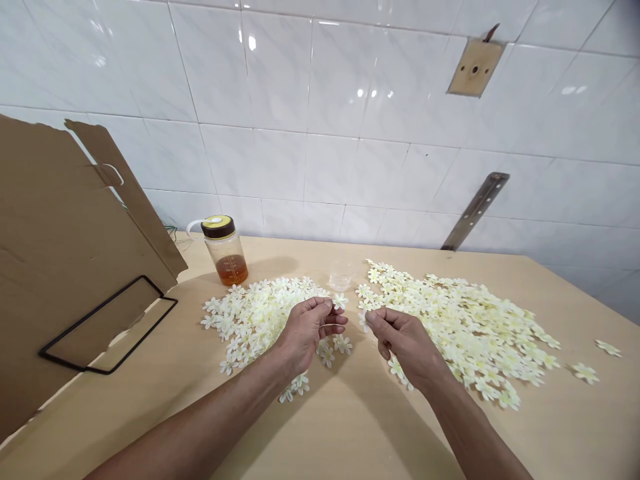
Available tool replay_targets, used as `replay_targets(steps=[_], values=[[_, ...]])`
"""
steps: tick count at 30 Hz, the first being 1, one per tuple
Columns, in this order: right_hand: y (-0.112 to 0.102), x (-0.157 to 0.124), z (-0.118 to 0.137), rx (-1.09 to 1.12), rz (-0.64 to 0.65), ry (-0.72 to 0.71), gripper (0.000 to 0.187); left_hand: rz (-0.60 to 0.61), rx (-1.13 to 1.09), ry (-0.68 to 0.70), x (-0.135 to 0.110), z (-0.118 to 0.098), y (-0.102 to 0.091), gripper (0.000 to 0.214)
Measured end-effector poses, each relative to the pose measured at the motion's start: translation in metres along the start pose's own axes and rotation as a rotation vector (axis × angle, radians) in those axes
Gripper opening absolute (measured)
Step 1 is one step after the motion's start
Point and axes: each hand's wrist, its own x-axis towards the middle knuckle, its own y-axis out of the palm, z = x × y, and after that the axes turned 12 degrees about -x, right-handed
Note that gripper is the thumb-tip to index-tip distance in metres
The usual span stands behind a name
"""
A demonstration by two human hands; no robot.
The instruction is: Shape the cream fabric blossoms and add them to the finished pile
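Note:
My left hand (313, 327) pinches a small white artificial flower (340, 301) between thumb and forefinger, its other fingers loosely curled. Facing it, my right hand (403, 340) has thumb and fingertips closed at the edge of another pale flower (363, 321). A left pile of white flowers (250, 313) spreads behind and beside my left wrist. Beyond my right hand lies a wider pile of yellowish-white flowers (465, 327). Just past the fingertips stands a small clear plastic cup (341, 277); its contents are hard to make out.
A bottle of amber liquid (231, 267) with a dark and yellow lid stands at the back left. Leaning cardboard (75, 253) and a black wire frame (130, 333) occupy the left side. Two stray flowers (584, 373) lie far right. A tiled wall (330, 167) bounds the table's back.

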Motion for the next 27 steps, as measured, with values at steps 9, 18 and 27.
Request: replay_targets(steps=[9,18,27], values=[[0.005,0.001,-0.001,0.125,0.076,0.012,0.044,0.015,0.005,0.012,0.001,-0.002,-0.001,0.009],[0.009,0.002,-0.002,0.095,0.016,0.055,0.048,0.030,0.013,0.039,0.004,-0.003,-0.003,0.010],[0.021,-0.008,0.002,-0.337,-0.002,-0.124,0.032,0.051,0.278,0.197,-0.001,-0.004,0.002,0.017]])
